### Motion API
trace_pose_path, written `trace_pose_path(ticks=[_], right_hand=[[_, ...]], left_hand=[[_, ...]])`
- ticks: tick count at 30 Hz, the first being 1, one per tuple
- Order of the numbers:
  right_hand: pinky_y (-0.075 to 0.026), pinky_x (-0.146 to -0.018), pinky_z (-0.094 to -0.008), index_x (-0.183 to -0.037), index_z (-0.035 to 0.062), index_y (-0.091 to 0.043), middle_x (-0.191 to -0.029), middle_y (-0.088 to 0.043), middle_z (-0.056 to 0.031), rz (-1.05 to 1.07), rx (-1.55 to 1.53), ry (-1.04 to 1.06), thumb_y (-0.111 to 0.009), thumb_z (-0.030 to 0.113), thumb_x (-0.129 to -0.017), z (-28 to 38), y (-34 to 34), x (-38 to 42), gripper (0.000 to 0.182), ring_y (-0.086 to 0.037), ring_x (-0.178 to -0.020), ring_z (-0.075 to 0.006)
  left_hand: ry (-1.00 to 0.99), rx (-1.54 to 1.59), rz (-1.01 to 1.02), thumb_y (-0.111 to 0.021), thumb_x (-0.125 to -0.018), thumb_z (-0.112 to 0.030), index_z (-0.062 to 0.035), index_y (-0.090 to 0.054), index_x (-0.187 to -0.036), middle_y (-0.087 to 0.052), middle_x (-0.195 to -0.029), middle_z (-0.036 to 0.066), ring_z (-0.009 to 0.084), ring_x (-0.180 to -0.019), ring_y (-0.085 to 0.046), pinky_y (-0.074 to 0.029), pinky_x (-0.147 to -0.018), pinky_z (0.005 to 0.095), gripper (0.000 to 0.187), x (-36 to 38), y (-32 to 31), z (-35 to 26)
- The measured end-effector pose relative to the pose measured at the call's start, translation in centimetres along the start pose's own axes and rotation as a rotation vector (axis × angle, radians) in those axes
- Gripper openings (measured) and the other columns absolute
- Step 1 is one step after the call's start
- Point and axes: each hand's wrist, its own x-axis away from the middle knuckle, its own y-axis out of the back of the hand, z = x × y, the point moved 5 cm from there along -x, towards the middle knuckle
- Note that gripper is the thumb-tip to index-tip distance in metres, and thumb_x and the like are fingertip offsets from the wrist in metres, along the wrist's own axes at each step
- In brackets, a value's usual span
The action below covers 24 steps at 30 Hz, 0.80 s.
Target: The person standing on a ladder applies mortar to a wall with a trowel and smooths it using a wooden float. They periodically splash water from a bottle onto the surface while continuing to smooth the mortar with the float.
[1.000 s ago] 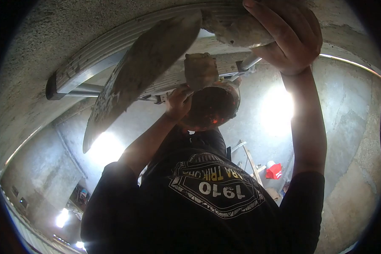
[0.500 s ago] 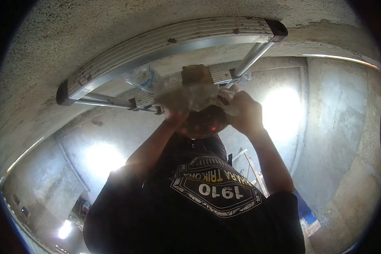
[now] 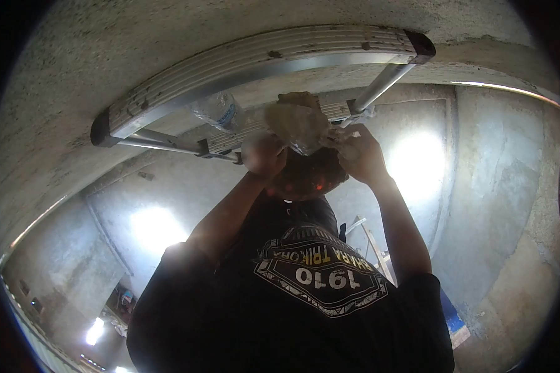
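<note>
A crumpled clear plastic bag (image 3: 298, 127) hangs between my two hands in front of my chest. My right hand (image 3: 362, 156) pinches the bag's gathered right end. At the bag's lower left edge is my left hand (image 3: 264, 155), its fingers curled and smeared by motion. Directly below the bag, a dark rounded object (image 3: 308, 177) with orange-red spots sits between my wrists. A brown, rough-edged piece (image 3: 298, 99) shows behind the top of the bag, partly hidden by it.
An aluminium ladder (image 3: 261, 53) with a wide ribbed top step spans the upper view. A clear plastic bottle (image 3: 218, 112) with a blue label is by it. Bare cement walls (image 3: 491, 155) surround me. A wooden frame (image 3: 373, 248) stands behind my right arm.
The bag has turned and bunched up, standing higher between my hands. My left hand has drawn out from behind it and moved slightly right. The view has shifted a little.
</note>
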Motion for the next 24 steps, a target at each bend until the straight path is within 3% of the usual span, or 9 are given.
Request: trace_pose_path(ticks=[2,5,7,9,11,13,16,19,24], right_hand=[[-0.053,-0.081,-0.0408,-0.086,0.0063,-0.07,-0.112,-0.06,-0.0114,0.07,-0.184,-0.028,-0.074,0.006,-0.067,-0.2,-0.5,1.2,0.019,-0.065,-0.094,-0.0308],[-0.048,-0.091,-0.0429,-0.085,0.0044,-0.069,-0.12,-0.059,-0.0155,-0.056,-0.323,0.173,-0.071,0.005,-0.066,2.3,-2.1,1.5,0.02,-0.061,-0.105,-0.0345],[-0.042,-0.099,-0.0452,-0.086,0.0036,-0.07,-0.125,-0.057,-0.0184,-0.042,-0.437,0.129,-0.07,0.006,-0.065,4.4,-3.4,1.7,0.021,-0.056,-0.112,-0.0375],[-0.048,-0.091,-0.0391,-0.091,0.0013,-0.069,-0.123,-0.058,-0.0167,-0.136,-0.426,0.052,-0.068,0.009,-0.07,5.4,-4.2,2.0,0.023,-0.058,-0.108,-0.0322],[-0.052,-0.082,-0.0315,-0.095,-0.002,-0.068,-0.12,-0.059,-0.0141,-0.06,-0.644,-0.218,-0.065,0.01,-0.074,3.4,-7.7,3.6,0.024,-0.062,-0.104,-0.0253],[-0.051,-0.085,-0.0316,-0.086,-0.003,-0.065,-0.12,-0.057,-0.0138,-0.24,-1.035,-0.461,-0.064,0.001,-0.074,4.5,-7.5,3.5,0.012,-0.062,-0.101,-0.0215],[-0.055,-0.079,-0.0285,-0.094,-0.0053,-0.062,-0.111,-0.063,-0.0132,-0.208,-1.154,-0.519,-0.06,-0.001,-0.079,3.4,-8.9,4.0,0.016,-0.064,-0.093,-0.0173],[-0.058,-0.077,-0.0323,-0.102,-0.0039,-0.06,-0.107,-0.066,-0.0163,-0.244,-1.229,-0.638,-0.059,0.001,-0.083,4.1,-8.3,3.4,0.02,-0.066,-0.093,-0.0211],[-0.06,-0.073,-0.035,-0.103,-0.0036,-0.058,-0.102,-0.064,-0.0153,-0.241,-1.352,-0.633,-0.059,0.002,-0.085,4.0,-8.5,2.2,0.019,-0.067,-0.098,-0.0262]], left_hand=[[-0.107,0.056,-0.155,-0.068,-0.077,-0.008,-0.0135,-0.071,-0.09,-0.067,-0.09,0.007,0.0295,-0.074,-0.068,-0.055,-0.062,0.0392,0.015,-0.4,0.9,-1.0],[-0.08,0.035,-0.112,-0.067,-0.078,-0.008,-0.0146,-0.071,-0.092,-0.067,-0.091,0.007,0.0283,-0.074,-0.068,-0.056,-0.062,0.0389,0.016,0.0,0.5,-0.4],[-0.074,0.02,-0.115,-0.067,-0.078,-0.009,-0.0149,-0.071,-0.092,-0.067,-0.091,0.007,0.0281,-0.074,-0.068,-0.056,-0.062,0.0389,0.016,0.0,0.4,-0.7],[-0.074,0.005,-0.119,-0.067,-0.078,-0.009,-0.0152,-0.071,-0.093,-0.067,-0.092,0.006,0.0279,-0.074,-0.068,-0.056,-0.062,0.039,0.016,-0.2,0.4,-0.8],[-0.061,0.013,-0.117,-0.073,-0.074,-0.008,-0.0109,-0.072,-0.086,-0.068,-0.092,0.004,0.0262,-0.075,-0.069,-0.056,-0.062,0.0364,0.013,-0.3,0.5,-0.8],[-0.063,-0.014,-0.108,-0.073,-0.074,-0.008,-0.0108,-0.072,-0.086,-0.068,-0.092,0.004,0.026,-0.075,-0.069,-0.056,-0.062,0.0362,0.012,-0.4,0.4,-0.7],[-0.063,-0.02,-0.104,-0.073,-0.074,-0.007,-0.0107,-0.072,-0.085,-0.067,-0.092,0.004,0.0257,-0.075,-0.069,-0.056,-0.063,0.036,0.012,-0.2,0.3,-0.9],[-0.077,-0.003,-0.115,-0.073,-0.074,-0.007,-0.0109,-0.072,-0.085,-0.067,-0.092,0.004,0.0256,-0.076,-0.069,-0.056,-0.063,0.0359,0.012,-0.3,0.5,-0.9],[-0.078,0.017,-0.121,-0.073,-0.075,-0.007,-0.0108,-0.072,-0.086,-0.068,-0.092,0.004,0.0258,-0.077,-0.069,-0.056,-0.063,0.0364,0.012,-0.3,0.4,-0.8]])
